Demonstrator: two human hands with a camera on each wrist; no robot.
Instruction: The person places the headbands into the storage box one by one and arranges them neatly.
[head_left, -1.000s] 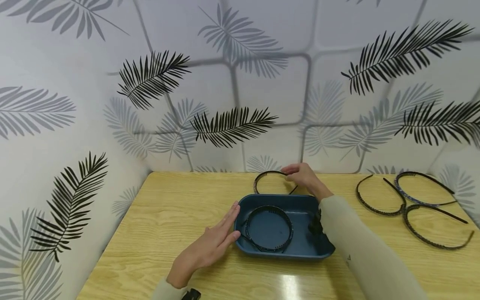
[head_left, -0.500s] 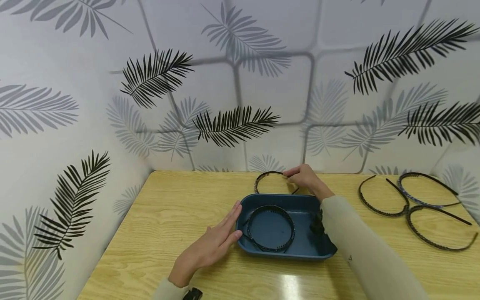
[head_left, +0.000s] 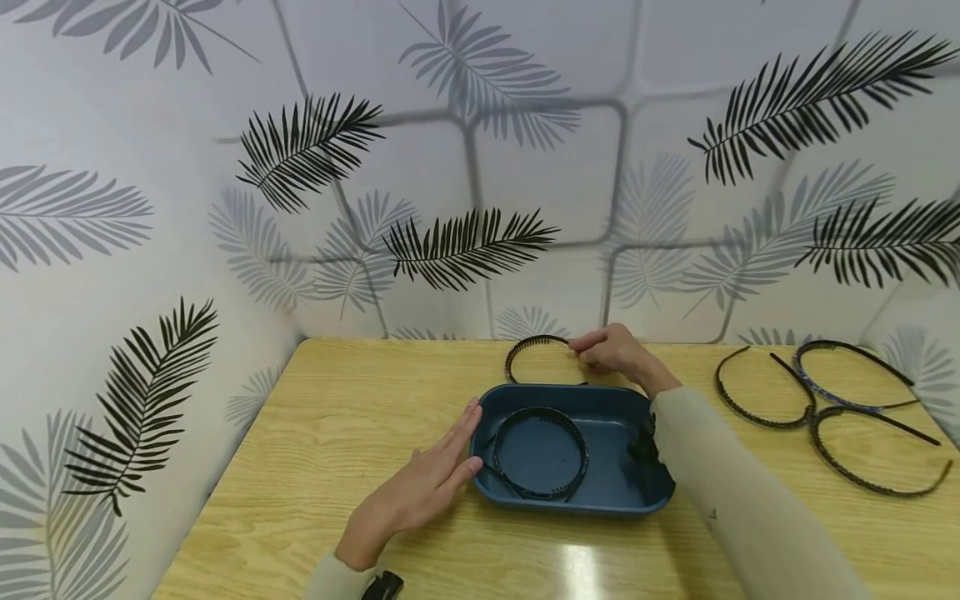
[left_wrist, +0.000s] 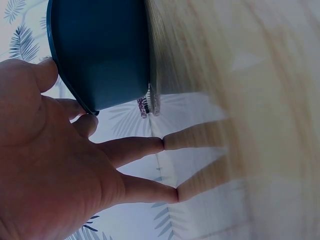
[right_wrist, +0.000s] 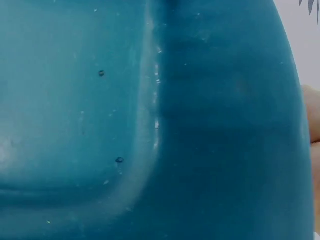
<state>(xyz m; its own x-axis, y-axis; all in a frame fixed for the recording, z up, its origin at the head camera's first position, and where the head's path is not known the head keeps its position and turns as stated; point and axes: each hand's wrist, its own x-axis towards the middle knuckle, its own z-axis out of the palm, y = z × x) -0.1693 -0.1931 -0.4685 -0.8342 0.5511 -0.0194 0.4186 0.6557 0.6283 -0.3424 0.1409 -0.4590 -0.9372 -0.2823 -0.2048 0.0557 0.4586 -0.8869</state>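
Observation:
Behind the blue plastic tub (head_left: pixel 607 454), my right hand (head_left: pixel 621 354) pinches one arm of a dark toothed headband (head_left: pixel 511 362). The tub's back wall hides the near part of that headband. My left hand (head_left: pixel 423 483) rests against the tub's left end, its fingers straight. In the left wrist view, the thumb and forefinger of the left hand (left_wrist: pixel 65 150) touch the rim, and two other fingertips touch the table. Inside the tub, toward its left, lie dark headbands (head_left: pixel 583 450), seemingly stacked. The right wrist view is mostly tub wall (right_wrist: pixel 225 125), with a sliver of the right hand (right_wrist: pixel 311 120).
Three more headbands lie on the right of the wooden table (head_left: pixel 322 417): a dark one (head_left: pixel 757 423), a blue-patterned one (head_left: pixel 832 392) and a brownish one (head_left: pixel 862 483). A leaf-patterned wall (head_left: pixel 540 192) rises right behind the table.
The right hand's fingers have closed from lying over the headband's arm to pinching it. The headband has shifted slightly behind the tub. The left hand has stayed at the tub's end.

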